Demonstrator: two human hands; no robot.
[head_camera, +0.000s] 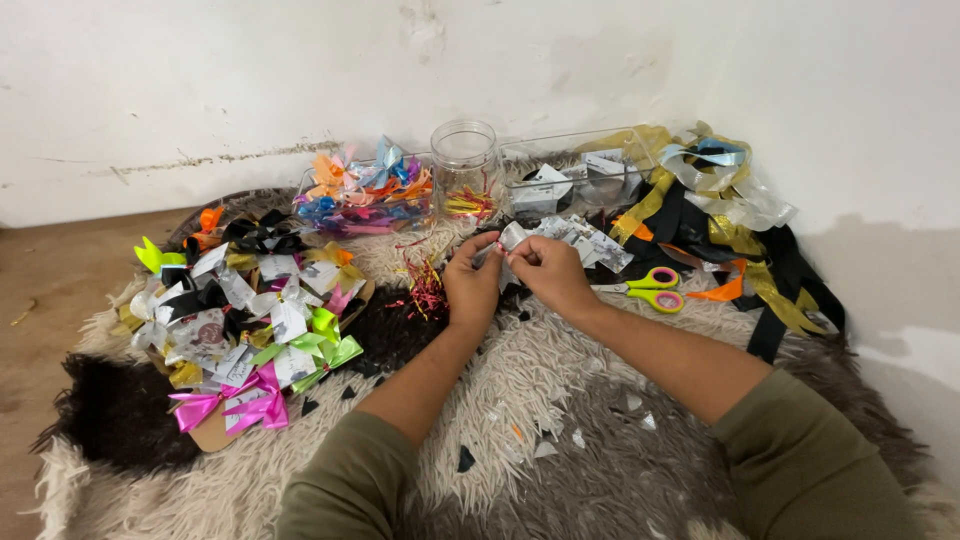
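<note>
olive-green sleeves pushed up, bare forearms and hands.

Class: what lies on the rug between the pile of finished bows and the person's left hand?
In the head view, red ribbon shreds lie on the shaggy rug between the bow pile and left hand.

A clear round jar (464, 170) stands at the back of the rug near the wall. Left of it sits a clear rectangular box (365, 195) full of coloured bows, and right of it a second clear box (575, 180) holding silver and black pieces.
</note>
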